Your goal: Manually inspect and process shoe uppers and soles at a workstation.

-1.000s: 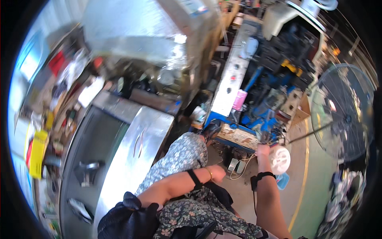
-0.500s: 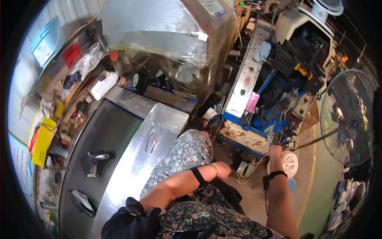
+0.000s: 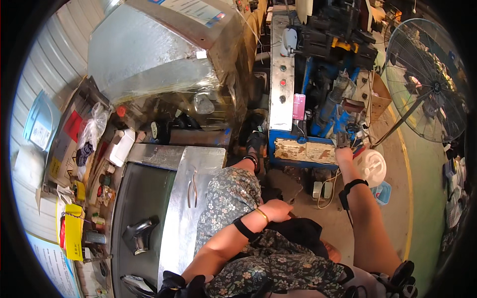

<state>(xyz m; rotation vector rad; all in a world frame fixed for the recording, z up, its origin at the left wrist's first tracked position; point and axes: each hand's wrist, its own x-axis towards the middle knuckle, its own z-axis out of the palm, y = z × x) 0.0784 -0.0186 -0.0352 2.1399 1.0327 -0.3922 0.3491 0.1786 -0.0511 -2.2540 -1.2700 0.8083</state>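
Observation:
My left hand (image 3: 276,210) hovers over my lap beside my knee, fingers drawn together; what they hold, if anything, is hidden. Stretched forward, my right hand (image 3: 344,155) is closed at the near right corner of the blue machine (image 3: 283,158), below a blue and grey machine part (image 3: 343,126). Its fingertips are hidden. On the metal ledge (image 3: 181,233) to my left lie long-handled pliers (image 3: 192,189). A dark shiny shoe (image 3: 140,235) sits on the black conveyor belt (image 3: 134,193), with another shoe (image 3: 138,286) nearer to me.
A large plastic-wrapped metal housing (image 3: 154,44) stands ahead on the left. The machine's control panel (image 3: 282,82) has several buttons. A standing fan (image 3: 427,82) and a white lidded bucket (image 3: 371,168) are on the right. A cable (image 3: 330,196) hangs near the floor.
My view has turned, so the machine sits further left and higher. My right hand stays at the machine's near right corner; my left hand remains over my lap.

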